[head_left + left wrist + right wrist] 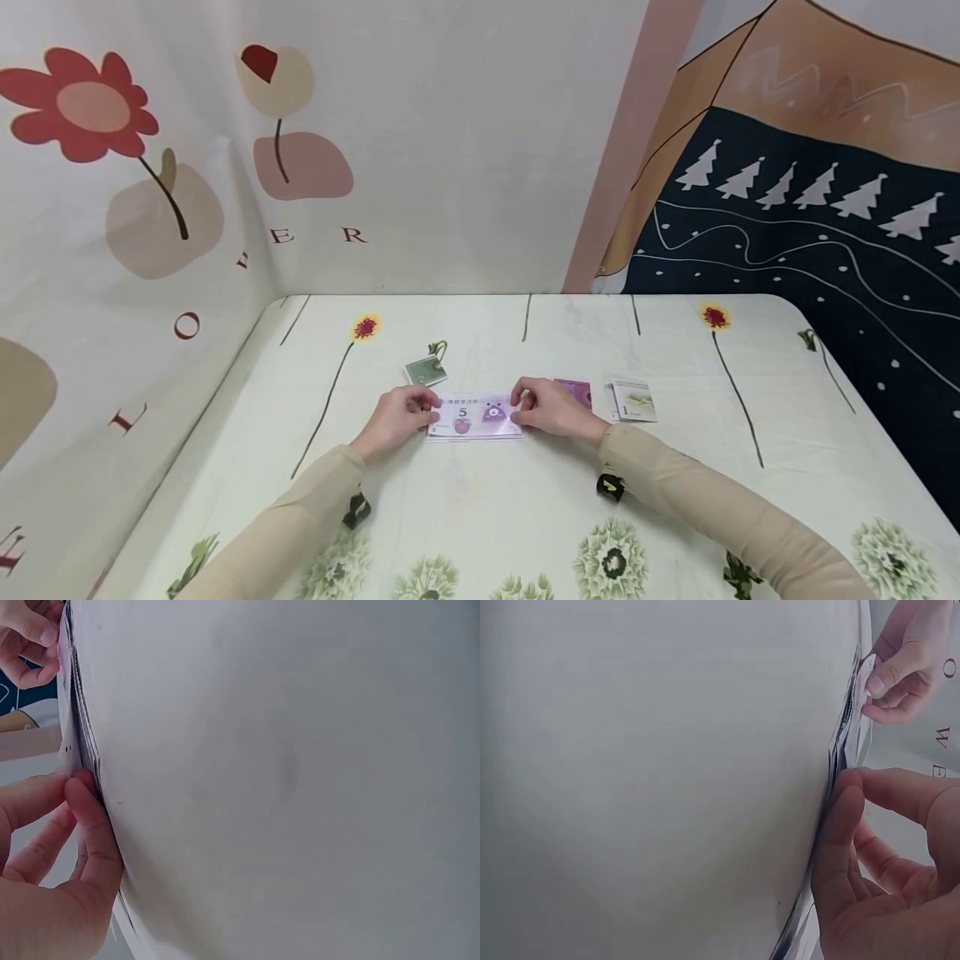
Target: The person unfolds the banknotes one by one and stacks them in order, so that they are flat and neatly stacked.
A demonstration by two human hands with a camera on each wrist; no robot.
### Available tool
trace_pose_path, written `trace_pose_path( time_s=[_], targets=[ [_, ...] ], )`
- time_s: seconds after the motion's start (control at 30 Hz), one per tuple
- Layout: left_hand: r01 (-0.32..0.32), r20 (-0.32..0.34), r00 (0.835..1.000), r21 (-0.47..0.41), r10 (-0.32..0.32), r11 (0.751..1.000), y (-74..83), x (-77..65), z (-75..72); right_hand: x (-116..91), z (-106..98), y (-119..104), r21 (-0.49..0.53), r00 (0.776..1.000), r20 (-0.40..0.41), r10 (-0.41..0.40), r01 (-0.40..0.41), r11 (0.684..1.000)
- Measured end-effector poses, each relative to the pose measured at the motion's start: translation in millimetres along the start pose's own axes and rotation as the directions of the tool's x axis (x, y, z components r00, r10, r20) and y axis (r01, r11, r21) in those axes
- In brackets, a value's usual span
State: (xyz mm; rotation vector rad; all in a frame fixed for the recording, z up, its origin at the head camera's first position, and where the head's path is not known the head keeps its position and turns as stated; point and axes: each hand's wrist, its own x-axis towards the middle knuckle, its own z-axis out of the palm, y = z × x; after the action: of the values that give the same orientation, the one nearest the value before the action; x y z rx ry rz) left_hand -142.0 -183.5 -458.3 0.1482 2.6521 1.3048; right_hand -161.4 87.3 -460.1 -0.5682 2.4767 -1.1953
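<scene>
A pale purple play banknote (472, 418) printed with a 5 and cartoon animals lies flat in front of me, on the middle of the table. My left hand (399, 419) pinches its left end between thumb and fingers. At the opposite end my right hand (551, 407) pinches the note the same way. Seen edge-on in the left wrist view, the note (69, 739) has several thin layers under it. The right wrist view shows both hands on the paper (851, 735) too, with thin edges stacked below it.
Behind the left hand lies a small green note (425, 371) marked 2. A darker purple note (577, 392) is partly hidden behind the right hand. Farther right is a white note (634, 401) marked 1. The flower-print tablecloth (480, 508) covers the table, with fabric walls behind.
</scene>
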Motion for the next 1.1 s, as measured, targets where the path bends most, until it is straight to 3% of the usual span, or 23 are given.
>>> trace_pose_path(
  time_s=[0.5, 0.63, 0.8, 1.1],
  targets=[
    [0.056, 0.068, 0.996, -0.003, -0.056, 0.998, 1.1, 4.9, -6.0, 1, -1, -3, -0.036, 1.000, -0.002, 0.011, -0.011, 0.999],
    [0.077, 0.087, 0.993, -0.011, -0.076, 0.997, 3.3, 5.5, -7.6, 0, -5, -4, 0.063, 1.000, -0.012, 0.005, -0.004, 0.998],
    [0.085, 0.102, 0.992, -0.037, -0.081, 0.996, 9.0, 7.9, -9.8, -2, -14, -7, 0.240, 0.998, -0.038, 0.046, -0.036, 0.970],
    [0.061, 0.119, 0.992, -0.107, -0.048, 0.992, 17.3, 12.9, 1.1, -11, -21, 0, 0.259, 0.997, -0.025, 0.071, -0.062, 0.964]
  ],
)
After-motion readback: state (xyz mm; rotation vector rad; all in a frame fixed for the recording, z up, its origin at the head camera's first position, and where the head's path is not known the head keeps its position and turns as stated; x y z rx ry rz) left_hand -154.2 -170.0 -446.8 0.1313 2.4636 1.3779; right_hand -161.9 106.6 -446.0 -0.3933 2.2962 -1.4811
